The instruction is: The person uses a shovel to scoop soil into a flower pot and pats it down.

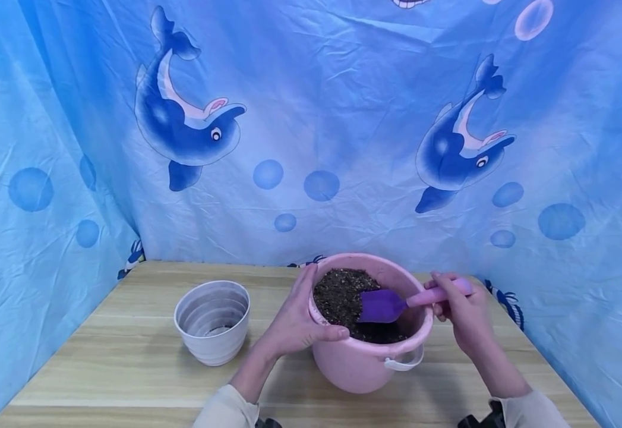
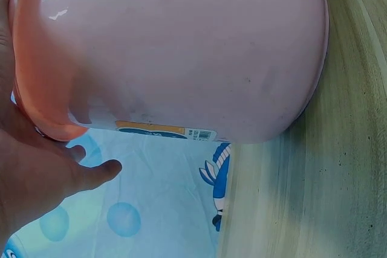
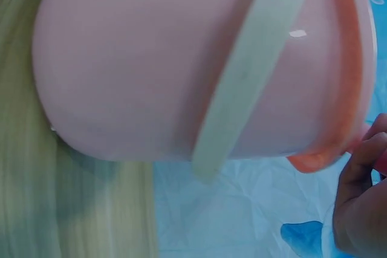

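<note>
A pink bucket (image 1: 353, 368) with dark soil (image 1: 340, 294) in it stands on the table, its mouth leaning towards me. My left hand (image 1: 301, 324) holds it by the left side of the rim, the thumb along the front edge. My right hand (image 1: 463, 315) grips the pink handle of a small trowel (image 1: 382, 306) over the bucket's right rim. The trowel's purple blade lies inside against the soil. In the right wrist view, the bucket's pale carrying handle (image 3: 248, 70) crosses its side, and my right hand (image 3: 366, 191) shows at the rim.
To the left of the bucket stands a white ribbed pot (image 1: 211, 351), with a little dark soil at its bottom. Both are on a wooden table (image 1: 113, 362). A blue dolphin-print cloth (image 1: 332, 119) hangs behind and at both sides.
</note>
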### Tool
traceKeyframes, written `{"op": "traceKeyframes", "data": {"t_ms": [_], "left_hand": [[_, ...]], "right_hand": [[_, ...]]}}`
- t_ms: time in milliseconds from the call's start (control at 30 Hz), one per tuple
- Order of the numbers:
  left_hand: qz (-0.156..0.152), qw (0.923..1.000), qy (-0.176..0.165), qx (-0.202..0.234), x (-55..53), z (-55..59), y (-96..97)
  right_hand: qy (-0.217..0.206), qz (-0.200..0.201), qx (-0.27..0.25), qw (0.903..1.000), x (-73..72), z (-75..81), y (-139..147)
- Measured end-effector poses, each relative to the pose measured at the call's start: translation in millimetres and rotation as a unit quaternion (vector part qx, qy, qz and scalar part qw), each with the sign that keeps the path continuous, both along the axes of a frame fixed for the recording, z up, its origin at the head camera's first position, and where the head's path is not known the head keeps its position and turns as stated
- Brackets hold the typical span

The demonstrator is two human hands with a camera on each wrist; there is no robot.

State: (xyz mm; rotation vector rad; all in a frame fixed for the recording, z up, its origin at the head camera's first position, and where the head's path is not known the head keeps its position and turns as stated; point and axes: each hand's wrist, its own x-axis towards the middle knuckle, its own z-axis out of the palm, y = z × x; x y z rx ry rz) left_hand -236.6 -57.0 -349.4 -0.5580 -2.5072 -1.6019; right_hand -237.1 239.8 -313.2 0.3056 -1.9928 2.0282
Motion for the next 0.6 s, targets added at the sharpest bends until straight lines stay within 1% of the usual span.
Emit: {"op": "traceKeyframes", "data": {"t_ms": [67,233,300,400,467,533,600], "left_hand": [[-0.002,1.0,0.001,0.001,0.2,0.2,-0.5],[-0.007,0.9999,0.006,0.004,0.7,0.7,-0.3],[-0.008,0.9999,0.008,0.006,0.9,0.9,-0.3],[-0.01,0.9998,0.011,0.01,1.0,0.8,-0.1],[-0.012,0.9998,0.012,0.011,0.5,0.4,-0.1],[-0.012,0.9998,0.013,0.011,0.4,0.1,-0.3],[-0.01,0.9998,0.012,0.01,0.1,-0.3,-1.0]], "right_hand": [[-0.003,0.005,-0.001,1.0,1.0,4.2,2],[-0.037,-0.037,-0.009,0.9986,4.8,14.6,5],[-0.04,-0.036,0.003,0.9986,4.9,17.5,5],[-0.035,-0.018,0.028,0.9988,4.4,19.9,5],[-0.031,0.004,0.055,0.998,3.5,20.6,6],[-0.036,0.022,0.073,0.9965,3.7,21.8,6],[-0.05,0.041,0.078,0.9948,3.3,23.0,7]]}}
